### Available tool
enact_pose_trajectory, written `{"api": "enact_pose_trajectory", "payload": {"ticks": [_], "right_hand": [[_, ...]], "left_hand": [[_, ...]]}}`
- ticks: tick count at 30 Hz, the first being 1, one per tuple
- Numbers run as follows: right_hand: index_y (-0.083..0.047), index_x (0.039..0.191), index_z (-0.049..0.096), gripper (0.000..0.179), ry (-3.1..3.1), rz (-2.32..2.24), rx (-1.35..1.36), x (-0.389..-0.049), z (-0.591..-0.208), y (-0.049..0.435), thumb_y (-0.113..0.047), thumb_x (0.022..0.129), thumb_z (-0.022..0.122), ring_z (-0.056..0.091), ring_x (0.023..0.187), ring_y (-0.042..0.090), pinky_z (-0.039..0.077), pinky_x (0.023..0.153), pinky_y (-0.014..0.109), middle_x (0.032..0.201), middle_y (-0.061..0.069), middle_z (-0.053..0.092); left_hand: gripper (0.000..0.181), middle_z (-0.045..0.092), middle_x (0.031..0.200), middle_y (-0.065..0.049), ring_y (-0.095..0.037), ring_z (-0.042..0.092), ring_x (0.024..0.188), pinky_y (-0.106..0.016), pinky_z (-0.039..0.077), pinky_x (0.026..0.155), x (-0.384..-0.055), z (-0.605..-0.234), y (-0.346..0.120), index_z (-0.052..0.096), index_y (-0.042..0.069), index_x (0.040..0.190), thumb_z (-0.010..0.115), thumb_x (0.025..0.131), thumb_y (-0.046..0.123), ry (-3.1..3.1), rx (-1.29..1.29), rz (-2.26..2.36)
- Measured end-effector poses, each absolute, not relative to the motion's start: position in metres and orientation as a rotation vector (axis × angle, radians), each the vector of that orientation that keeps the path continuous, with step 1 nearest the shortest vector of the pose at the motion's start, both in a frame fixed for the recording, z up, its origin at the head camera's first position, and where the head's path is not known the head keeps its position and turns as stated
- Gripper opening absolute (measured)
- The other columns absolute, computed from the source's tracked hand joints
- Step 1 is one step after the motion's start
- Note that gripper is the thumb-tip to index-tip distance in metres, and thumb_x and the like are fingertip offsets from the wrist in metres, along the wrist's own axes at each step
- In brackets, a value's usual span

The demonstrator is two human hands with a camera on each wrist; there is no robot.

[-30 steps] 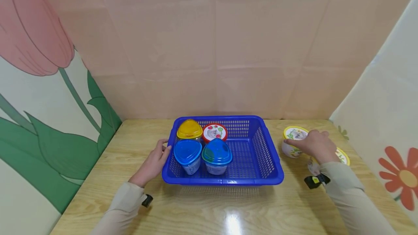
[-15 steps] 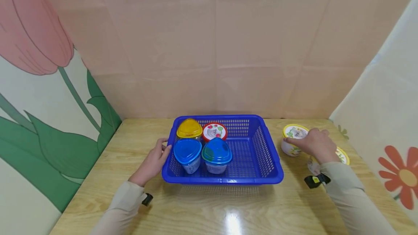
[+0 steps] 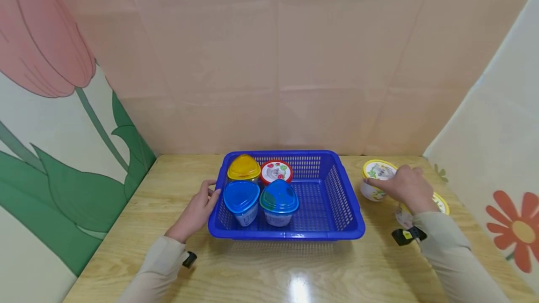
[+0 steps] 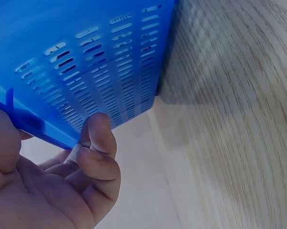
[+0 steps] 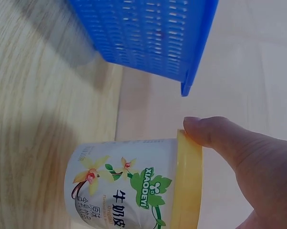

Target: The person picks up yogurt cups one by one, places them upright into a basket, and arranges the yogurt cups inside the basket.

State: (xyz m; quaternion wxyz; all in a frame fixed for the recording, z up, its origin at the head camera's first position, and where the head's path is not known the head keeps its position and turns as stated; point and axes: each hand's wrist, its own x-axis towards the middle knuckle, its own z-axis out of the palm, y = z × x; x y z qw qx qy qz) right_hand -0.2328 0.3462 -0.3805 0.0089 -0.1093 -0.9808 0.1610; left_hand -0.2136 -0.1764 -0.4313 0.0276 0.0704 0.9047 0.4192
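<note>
A blue slotted basket [image 3: 286, 235] stands mid-table. My left hand [image 3: 209, 191] grips its left rim, thumb over the edge; in the left wrist view that hand [image 4: 62, 162] curls its fingers [image 4: 98, 138] against the basket wall [image 4: 86, 62]. Right of the basket, my right hand [image 3: 396, 183] grips a white cup with a yellow lid [image 3: 376, 174] from above. The right wrist view shows the cup [image 5: 129, 191] with a flower label and a thumb [image 5: 215, 133] on its lid rim. Whether the cup touches the table cannot be told.
Inside the basket's left half sit a yellow-lidded tub [image 3: 244, 168], a red-rimmed cup [image 3: 276, 171] and two blue-lidded tubs [image 3: 241, 199] [image 3: 279, 199]. A second yellow-lidded cup [image 3: 440, 202] stands behind my right wrist. Patterned walls close in the wooden table [image 3: 294, 275] on three sides.
The right hand and its cup have shifted slightly left, toward the basket. The left hand and basket have stayed put.
</note>
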Motion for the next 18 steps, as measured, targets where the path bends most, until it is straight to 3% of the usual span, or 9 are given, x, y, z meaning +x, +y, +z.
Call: {"api": "enact_pose_trajectory", "payload": {"ticks": [10,18], "right_hand": [[0.023,0.109,0.049,0.114,-3.033,0.468,-0.293,-0.2290,-0.3746,0.3398,-0.084,0.070,0.065,0.054,0.077,0.044,0.043,0.051,0.044,0.097,0.035,0.043],[0.017,0.099,0.055,0.107,-3.010,0.418,-0.268,-0.2282,-0.3703,0.3381,-0.085,0.068,0.065,0.055,0.076,0.044,0.041,0.051,0.045,0.096,0.035,0.046]], "left_hand": [[0.048,0.063,0.111,-0.014,-0.019,0.064,0.088,-0.037,0.058,0.077,-0.2143,-0.4330,-0.1760,0.032,0.004,0.147,0.036,0.110,0.034,2.790,0.214,1.312],[0.047,0.062,0.112,-0.015,-0.020,0.065,0.089,-0.038,0.058,0.078,-0.2141,-0.4336,-0.1759,0.031,0.005,0.147,0.035,0.110,0.035,2.784,0.218,1.320]]}}
